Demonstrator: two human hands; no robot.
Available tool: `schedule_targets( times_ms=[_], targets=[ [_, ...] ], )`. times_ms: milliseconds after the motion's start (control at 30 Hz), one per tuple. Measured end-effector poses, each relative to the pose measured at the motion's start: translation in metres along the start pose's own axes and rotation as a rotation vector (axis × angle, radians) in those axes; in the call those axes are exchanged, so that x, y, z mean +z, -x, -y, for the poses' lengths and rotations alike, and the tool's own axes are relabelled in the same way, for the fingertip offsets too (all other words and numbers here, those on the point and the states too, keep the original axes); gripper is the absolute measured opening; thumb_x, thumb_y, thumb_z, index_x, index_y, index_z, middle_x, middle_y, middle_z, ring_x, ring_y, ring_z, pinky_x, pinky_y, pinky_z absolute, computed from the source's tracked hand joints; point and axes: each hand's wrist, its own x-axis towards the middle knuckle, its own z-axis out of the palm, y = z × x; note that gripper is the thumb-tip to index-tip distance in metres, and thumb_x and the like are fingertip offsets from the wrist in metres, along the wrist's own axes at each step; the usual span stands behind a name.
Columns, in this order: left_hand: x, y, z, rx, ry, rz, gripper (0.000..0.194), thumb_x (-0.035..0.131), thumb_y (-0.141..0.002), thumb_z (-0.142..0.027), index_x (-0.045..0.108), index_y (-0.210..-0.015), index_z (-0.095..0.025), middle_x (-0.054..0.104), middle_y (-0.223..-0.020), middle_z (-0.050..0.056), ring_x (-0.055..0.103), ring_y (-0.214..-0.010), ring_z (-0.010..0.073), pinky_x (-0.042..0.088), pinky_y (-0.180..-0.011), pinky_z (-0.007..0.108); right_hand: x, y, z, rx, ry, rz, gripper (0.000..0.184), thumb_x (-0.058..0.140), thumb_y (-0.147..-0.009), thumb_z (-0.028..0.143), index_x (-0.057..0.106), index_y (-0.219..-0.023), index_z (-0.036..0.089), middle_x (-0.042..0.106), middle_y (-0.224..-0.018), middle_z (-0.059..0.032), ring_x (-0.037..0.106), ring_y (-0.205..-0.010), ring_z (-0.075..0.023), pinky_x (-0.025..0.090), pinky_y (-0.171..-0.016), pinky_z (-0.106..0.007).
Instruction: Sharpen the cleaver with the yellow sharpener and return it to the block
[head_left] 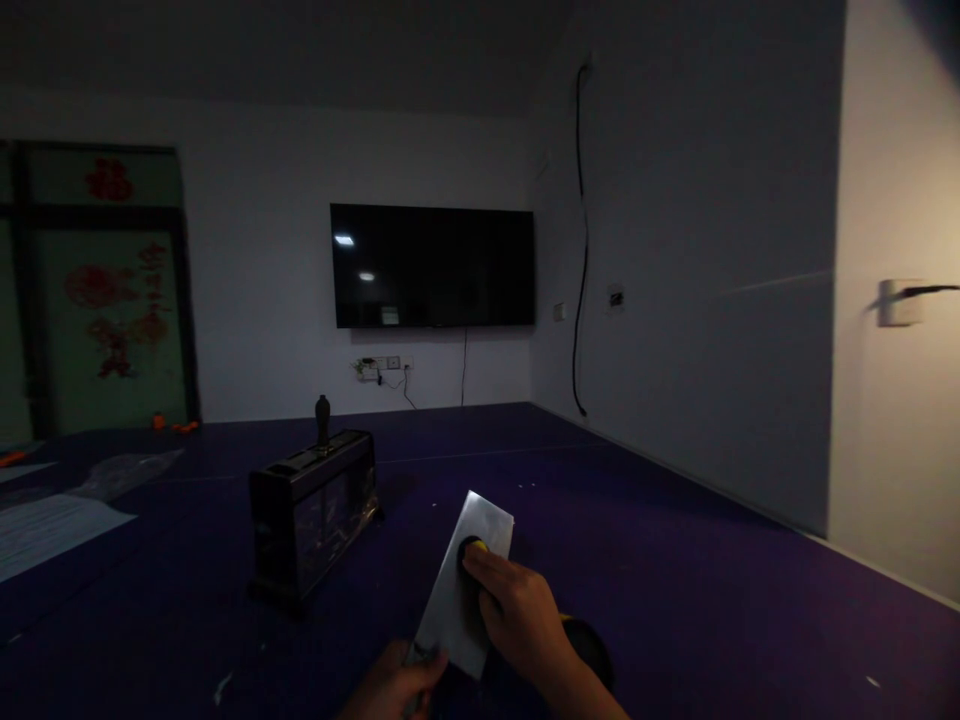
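A flat, shiny rectangular metal trowel [486, 518] is tilted in front of me, above the purple floor. My right hand [521, 610] is closed around its black handle, which has a yellow part at its upper end. My left hand [397, 680] is closed at the lower left end of the blade, thumb on the metal. Something greyish shows by the left fingers, too dark to make out. Partly behind my right forearm lies a dark rounded thing with a yellow edge [589, 645].
A black box-shaped device with a knob on top [315, 510] stands on the purple floor [712, 600] to the left. Papers [52, 530] and clear plastic [124, 472] lie farther left. A television [433, 265] hangs on the back wall; a black cable [579, 240] hangs right.
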Motion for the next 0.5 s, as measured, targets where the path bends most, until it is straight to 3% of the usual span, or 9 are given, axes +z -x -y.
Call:
schedule_targets(
  times_ms=[200,333,500],
  targets=[
    [0.0,-0.008,0.008,0.063,-0.026,-0.003,0.061,0.055,-0.055,-0.078,0.044,-0.05,-0.018,0.035,-0.036,-0.005,0.031,-0.035,0.0076,0.023,-0.043,0.023,0.002,0.001,0.009,-0.073,-0.038,0.11,0.052,0.039,-0.066,0.004,0.064,-0.108,0.023,0.061,-0.12,-0.0015,0.06,-0.102,-0.0142,0.046,-0.088,-0.024],
    [-0.002,-0.014,0.017,0.059,-0.011,-0.065,0.06,0.054,-0.056,-0.078,0.046,-0.053,-0.018,0.037,-0.04,-0.005,0.035,-0.039,0.0086,0.027,-0.046,0.023,0.003,0.001,0.009,-0.072,-0.036,0.102,0.05,0.04,-0.066,0.005,0.064,-0.106,0.024,0.061,-0.119,-0.0016,0.06,-0.103,-0.0147,0.046,-0.089,-0.024],
    [-0.006,-0.013,0.017,0.027,-0.049,-0.055,0.055,0.056,-0.06,-0.073,0.05,-0.059,-0.018,0.042,-0.046,-0.004,0.039,-0.045,0.0097,0.03,-0.049,0.023,0.001,0.0,0.008,-0.04,-0.033,0.082,0.05,0.039,-0.067,0.005,0.065,-0.106,0.021,0.063,-0.116,-0.003,0.06,-0.103,-0.0151,0.045,-0.091,-0.025]
  ],
)
